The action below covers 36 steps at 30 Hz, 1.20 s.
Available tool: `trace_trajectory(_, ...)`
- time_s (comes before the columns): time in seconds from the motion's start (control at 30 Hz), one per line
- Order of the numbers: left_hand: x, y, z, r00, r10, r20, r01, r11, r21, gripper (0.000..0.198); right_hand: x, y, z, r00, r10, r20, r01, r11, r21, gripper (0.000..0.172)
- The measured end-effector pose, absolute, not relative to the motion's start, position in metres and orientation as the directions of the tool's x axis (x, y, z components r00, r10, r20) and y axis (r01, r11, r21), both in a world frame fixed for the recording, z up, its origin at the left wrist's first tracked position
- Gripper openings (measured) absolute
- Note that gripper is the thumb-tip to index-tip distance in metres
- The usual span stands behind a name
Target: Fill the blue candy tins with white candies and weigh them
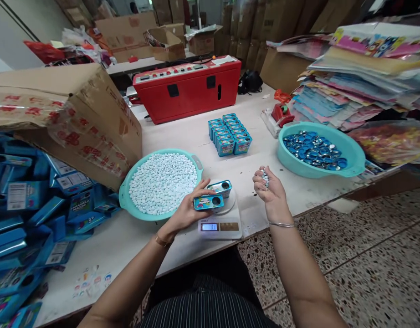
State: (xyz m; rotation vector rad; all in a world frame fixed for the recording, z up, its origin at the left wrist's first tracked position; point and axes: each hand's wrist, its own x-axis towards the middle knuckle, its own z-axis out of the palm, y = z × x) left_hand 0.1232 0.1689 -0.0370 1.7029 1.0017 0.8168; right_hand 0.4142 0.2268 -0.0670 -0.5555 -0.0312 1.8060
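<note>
Gripping a blue "Caramelo Macizo" box [207, 202], the left hand [188, 207] reaches over a digital scale [234, 215]. The right hand [272, 189] cups pale candies [265, 177].

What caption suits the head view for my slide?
Left hand holds a blue box at the scale; right hand cups pale candies.

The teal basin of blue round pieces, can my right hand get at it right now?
Probably yes: the right hand is close to the teal basin, and nothing seems to stand between them. It is holding pale pieces, though, which may hinder picking up more.
</note>
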Motion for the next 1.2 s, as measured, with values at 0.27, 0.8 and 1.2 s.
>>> trace_trajectory(0.27, 0.048, 0.085, -0.027, 0.17, 0.984, 0.053, 0.314, -0.105, 0.944, 0.034, 0.403, 0.211, -0.055, -0.14, 0.929, -0.343, -0.887, -0.272, -0.373, 0.017)
trace_trajectory(0.8, 0.005, 0.042, -0.111, -0.376, 0.918, -0.126, 0.171, 0.202, 0.964, 0.051, 0.345, 0.221, -0.018, 0.028, 0.958, -0.285, -0.836, -0.134, -0.532, 0.019)
trace_trajectory(1.2, 0.007, 0.046, -0.094, -0.253, 0.941, 0.225, 0.553, -0.05, 0.832, 0.072, 0.36, 0.224, -0.016, 0.019, 0.97, -0.242, -0.834, -0.118, -0.539, 0.017)
